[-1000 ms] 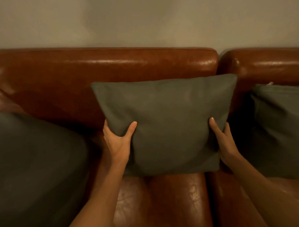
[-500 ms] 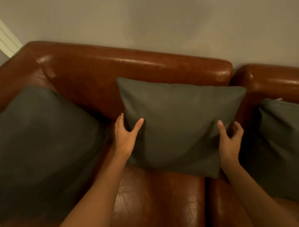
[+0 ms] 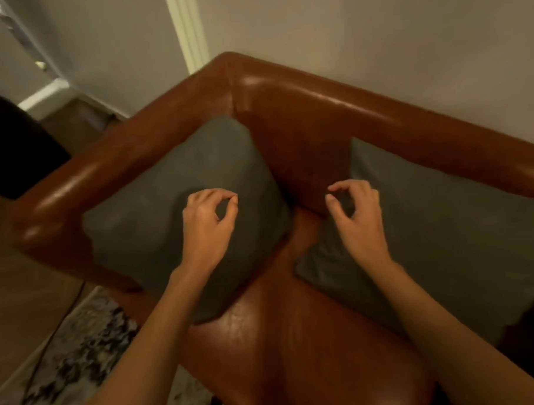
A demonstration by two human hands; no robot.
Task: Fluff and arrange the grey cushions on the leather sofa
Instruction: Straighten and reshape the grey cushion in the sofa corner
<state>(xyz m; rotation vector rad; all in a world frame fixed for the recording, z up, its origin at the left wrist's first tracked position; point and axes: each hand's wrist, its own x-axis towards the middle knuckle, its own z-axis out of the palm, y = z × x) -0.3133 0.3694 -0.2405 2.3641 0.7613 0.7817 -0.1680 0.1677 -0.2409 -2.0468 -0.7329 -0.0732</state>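
Both hands are held out over the corner of the sofa, each with fingers curled loosely and nothing grasped. Left hand [image 3: 207, 223] is seen in front of the left grey cushion [image 3: 156, 216], its thumb and fingertips drawn close together in a loose ring; whether the cushion is touched cannot be told. Right hand [image 3: 356, 218] is held the same way, thumb and curled fingers nearly meeting, over the near left edge of the right grey cushion [image 3: 444, 225], and contact there cannot be told either.

The left cushion is propped under and beyond the left hand, leaning into the corner where the armrest and backrest meet. The right cushion is leant against the backrest, stretching away to the right of the right hand. Between the two hands a bare strip of the brown leather sofa [image 3: 302, 133] is seen, and the seat [image 3: 281, 339] lies bare below the wrists, between the two forearms.

Further left of the left hand, past the armrest, a patterned rug [image 3: 71, 364] is laid on a wood floor [image 3: 18, 274], with a thin dark cable [image 3: 48, 340] running across it. A dark rounded object [image 3: 9, 143] is seen far left, too dim to identify. Beyond both hands a pale wall [image 3: 375, 38] and white door trim [image 3: 188, 31] are visible.
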